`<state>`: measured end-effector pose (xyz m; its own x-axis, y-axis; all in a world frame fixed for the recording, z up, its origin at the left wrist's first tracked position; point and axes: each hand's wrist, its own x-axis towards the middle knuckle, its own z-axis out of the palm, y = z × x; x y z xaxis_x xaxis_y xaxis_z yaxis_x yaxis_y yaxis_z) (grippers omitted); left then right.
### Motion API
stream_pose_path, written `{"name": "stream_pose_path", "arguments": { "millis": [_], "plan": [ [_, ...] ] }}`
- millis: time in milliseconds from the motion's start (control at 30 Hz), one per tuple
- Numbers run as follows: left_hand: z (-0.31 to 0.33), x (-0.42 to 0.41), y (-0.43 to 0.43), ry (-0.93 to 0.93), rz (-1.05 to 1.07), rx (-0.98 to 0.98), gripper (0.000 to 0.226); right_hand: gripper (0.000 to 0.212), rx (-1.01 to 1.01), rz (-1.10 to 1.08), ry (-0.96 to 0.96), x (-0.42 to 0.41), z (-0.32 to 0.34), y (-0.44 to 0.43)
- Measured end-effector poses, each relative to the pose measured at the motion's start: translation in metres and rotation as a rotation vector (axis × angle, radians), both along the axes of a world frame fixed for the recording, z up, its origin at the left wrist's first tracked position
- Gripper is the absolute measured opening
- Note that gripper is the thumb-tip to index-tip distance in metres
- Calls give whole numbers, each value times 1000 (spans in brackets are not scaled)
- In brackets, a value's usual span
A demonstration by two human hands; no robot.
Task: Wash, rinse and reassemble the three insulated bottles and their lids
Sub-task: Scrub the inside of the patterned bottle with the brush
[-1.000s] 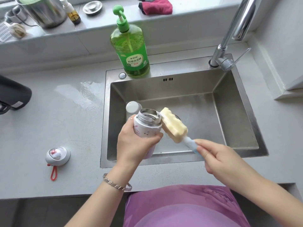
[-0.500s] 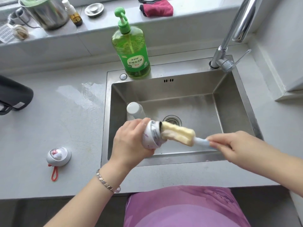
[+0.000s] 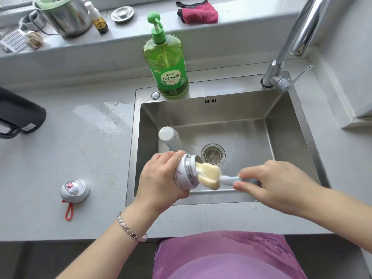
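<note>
Our left hand [image 3: 161, 178] is wrapped tight round the little white bottle [image 3: 184, 175]. We hold it tipped on its side over the near edge of the sink [image 3: 285, 133], and its open mouth points at our right hand [image 3: 277, 184]. That hand pinches the blue handle of the sponge brush [image 3: 208, 175], and the yellow sponge end sits partly inside the bottle's mouth. A bracelet [image 3: 130, 228] is on our left wrist. Well off to the left of the grip, a round white lid [image 3: 74, 191] with a red loop lies on the grey counter [image 3: 60, 154]. Just behind our left hand a second bottle [image 3: 169, 136] stands in the sink, and the drain [image 3: 213, 154] is behind the sponge. Farther back stands a green dish soap bottle [image 3: 166, 65], with the tap [image 3: 281, 77] at the back right. A black bottle [image 3: 18, 115] rests far to the left.
</note>
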<state>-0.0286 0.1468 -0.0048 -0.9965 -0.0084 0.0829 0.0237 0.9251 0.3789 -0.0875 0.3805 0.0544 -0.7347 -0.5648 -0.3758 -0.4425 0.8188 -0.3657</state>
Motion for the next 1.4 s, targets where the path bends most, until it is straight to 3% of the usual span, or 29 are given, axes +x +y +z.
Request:
{"name": "stream_pose_path", "arguments": {
  "millis": [167, 267, 367, 533, 734, 900, 1067, 1134, 1234, 1400],
  "plan": [
    [-1, 6, -1, 49, -88, -66, 74, 26, -51, -171, -104, -23, 4, -2],
    [1, 5, -5, 57, -92, -82, 75, 30, 74, -111, -69, -14, -6, -2],
    [-7, 5, -6, 15, -55, -81, 80, 35, 30, 1, 16, -1, -4, -11],
    [-8, 10, -1, 61, -62, -30, 74, 29, -15, -195, -98, -27, -4, -12],
    [-14, 9, 1, 28, -30, -47, 79, 26, -2, -83, -92, -1, -1, -26],
    [-13, 13, 4, 124, -69, 25, 64, 25, -150, -308, -359, -21, -7, -15],
    [-17, 13, 16, 148, -84, 115, 69, 9, -126, -153, -524, -5, 1, -25],
    [-24, 19, 17, 121, -28, 175, 69, 24, -289, -190, -654, -14, 20, -19],
    [-32, 25, 18, 94, 46, 266, 69, 19, -740, -470, -606, -22, 30, -12],
    [-36, 26, 30, 83, 70, 321, 69, 8, -887, -558, -594, 1, 10, -34]
  ]
}}
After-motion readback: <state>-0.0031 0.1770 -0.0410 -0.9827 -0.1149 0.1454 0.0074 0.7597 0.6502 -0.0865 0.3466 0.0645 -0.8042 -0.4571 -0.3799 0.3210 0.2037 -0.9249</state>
